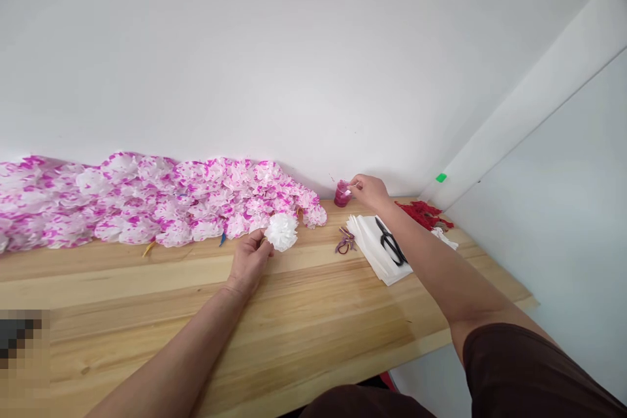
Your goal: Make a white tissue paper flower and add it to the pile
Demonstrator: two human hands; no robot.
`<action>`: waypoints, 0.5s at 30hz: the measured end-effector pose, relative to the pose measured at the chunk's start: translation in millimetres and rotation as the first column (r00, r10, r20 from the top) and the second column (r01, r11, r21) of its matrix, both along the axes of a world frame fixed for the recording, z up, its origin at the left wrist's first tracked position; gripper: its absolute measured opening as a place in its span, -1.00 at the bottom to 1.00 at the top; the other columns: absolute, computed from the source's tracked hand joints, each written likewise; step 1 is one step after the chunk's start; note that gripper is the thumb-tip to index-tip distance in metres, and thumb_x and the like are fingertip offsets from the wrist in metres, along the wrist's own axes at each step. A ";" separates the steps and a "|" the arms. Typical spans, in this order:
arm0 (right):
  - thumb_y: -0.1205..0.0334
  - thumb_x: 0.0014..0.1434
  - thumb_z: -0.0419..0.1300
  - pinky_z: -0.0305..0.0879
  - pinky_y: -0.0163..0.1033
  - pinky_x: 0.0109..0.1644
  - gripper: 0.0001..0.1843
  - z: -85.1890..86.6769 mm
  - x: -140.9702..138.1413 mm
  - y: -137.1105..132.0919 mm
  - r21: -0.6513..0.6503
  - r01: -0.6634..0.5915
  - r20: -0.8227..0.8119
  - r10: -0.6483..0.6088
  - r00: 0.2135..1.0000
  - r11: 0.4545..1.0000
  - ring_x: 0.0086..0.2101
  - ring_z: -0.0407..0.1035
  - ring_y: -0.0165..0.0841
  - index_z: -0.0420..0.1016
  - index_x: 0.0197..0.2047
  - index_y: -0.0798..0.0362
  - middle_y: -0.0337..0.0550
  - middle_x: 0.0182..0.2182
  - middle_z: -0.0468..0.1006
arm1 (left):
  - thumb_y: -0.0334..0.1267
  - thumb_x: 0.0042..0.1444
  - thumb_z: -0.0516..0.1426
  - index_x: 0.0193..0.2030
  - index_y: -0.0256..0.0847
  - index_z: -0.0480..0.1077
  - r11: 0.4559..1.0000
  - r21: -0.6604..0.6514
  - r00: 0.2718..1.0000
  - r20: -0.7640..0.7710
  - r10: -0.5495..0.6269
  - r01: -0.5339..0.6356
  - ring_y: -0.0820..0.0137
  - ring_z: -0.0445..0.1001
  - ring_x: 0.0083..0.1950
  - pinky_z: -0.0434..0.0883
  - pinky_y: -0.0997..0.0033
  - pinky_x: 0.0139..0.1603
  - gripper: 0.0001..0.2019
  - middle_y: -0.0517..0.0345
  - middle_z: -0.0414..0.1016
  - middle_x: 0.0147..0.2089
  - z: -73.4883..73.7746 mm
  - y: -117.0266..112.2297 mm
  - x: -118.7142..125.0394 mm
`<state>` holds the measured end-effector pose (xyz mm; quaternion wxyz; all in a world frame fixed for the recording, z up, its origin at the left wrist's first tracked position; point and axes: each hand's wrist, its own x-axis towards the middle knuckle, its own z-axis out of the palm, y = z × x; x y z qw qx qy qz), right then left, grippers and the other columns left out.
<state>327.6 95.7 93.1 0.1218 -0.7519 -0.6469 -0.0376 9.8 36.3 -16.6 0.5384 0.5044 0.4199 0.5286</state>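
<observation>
Apparent dipping: cup (340,198), two o'clock from white flower (282,232).
Left hand (251,257) pinches flower; right hand (369,192), indistinct item (349,192); any lift likely wants steadiness.

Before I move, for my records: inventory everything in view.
Table: one, light wood, foreground
Blotched flowers: many, pink-white, rear left
Plain flower: one, white, centre
Cup: one, dark pink, rear centre
Sheets: one stack, white, mid-right
Scissors: one pair, black, on sheets
Curled pieces: several, purplish, beside sheets
Heap: one, red, rear right
Scrap: one, white, beside heap
Patch: one, green, above heap
Strips: some, blue and yellow, flowers' edge
Sleeve: one, brown, lower right
Left hand: one, bare, holding plain flower
Right hand: one, bare, pinching something at cup
</observation>
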 end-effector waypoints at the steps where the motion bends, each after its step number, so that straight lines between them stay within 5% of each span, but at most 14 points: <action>1: 0.15 0.25 0.13 0.18 -0.25 -0.16 -0.77 1.2 -2.2 4.2 -0.012 -0.003 0.018 0.003 1.000 1.000 -0.21 0.44 -0.29 0.56 -0.12 -0.02 -0.15 -0.21 0.65 | -0.27 -0.09 0.19 -0.45 -0.22 0.43 1.000 0.003 1.000 0.007 0.001 -0.001 0.47 0.23 -0.46 0.19 0.49 -0.39 -0.92 0.26 0.37 -0.53 -1.0 0.6 -0.4; 10: 0.22 0.16 0.26 0.19 -0.27 -0.17 -0.83 41.2 -2.6 33.3 -0.109 -0.066 0.133 0.080 0.988 0.992 -0.15 0.45 -0.29 0.63 -0.18 0.01 -0.11 -0.13 0.65 | -0.21 -0.09 0.24 -0.54 -0.20 0.36 0.998 -0.042 0.993 0.108 0.057 -0.052 0.49 0.22 -0.49 0.18 0.47 -0.40 -0.82 0.28 0.29 -0.58 -6.1 4.3 -1.0; 15: 0.22 0.12 0.31 0.20 -0.29 -0.20 -0.84 57.1 2.0 39.2 -0.134 -0.069 0.164 0.090 0.982 0.989 -0.16 0.46 -0.31 0.64 -0.19 -0.03 -0.16 -0.13 0.65 | -0.07 -0.07 0.31 -0.38 -0.23 0.50 0.996 -0.065 0.994 0.089 0.062 -0.056 0.50 0.20 -0.51 0.16 0.48 -0.44 -0.74 0.27 0.32 -0.56 -3.8 3.8 -1.0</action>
